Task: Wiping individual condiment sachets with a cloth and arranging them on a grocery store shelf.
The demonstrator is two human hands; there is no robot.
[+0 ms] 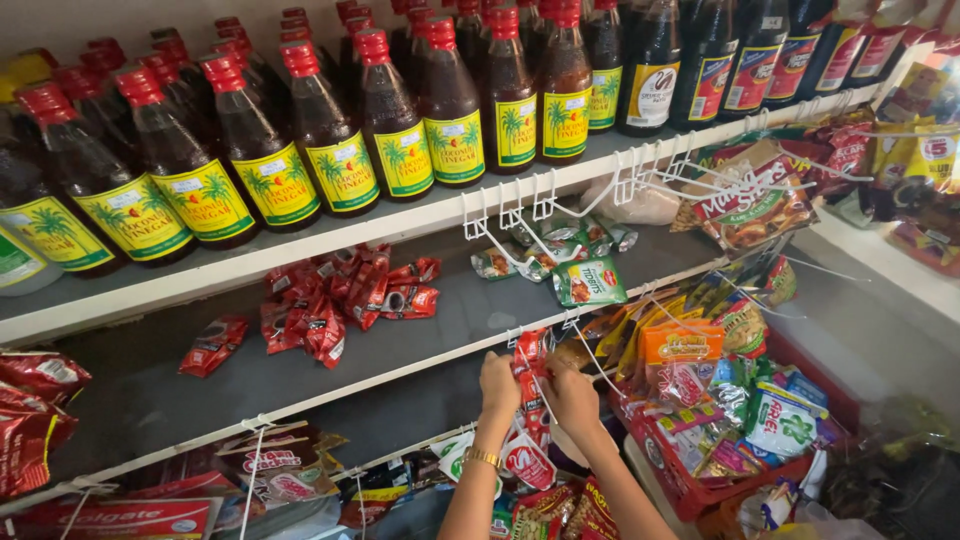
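Both hands pinch a strip of red sachets [530, 375] at a white wire hook on the shelf edge.

The left hand [499, 385] and right hand [571, 395] are closed on it so it hangs in front; loose red packets [335, 295] lie on the grey shelf [160, 390] beneath dark vinegar bottles [330, 140].

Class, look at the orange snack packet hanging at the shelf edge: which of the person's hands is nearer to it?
Right. The right hand is just left of the orange snack packet, beside the red sachet strip. The left hand is on the strip's far side, farther away.
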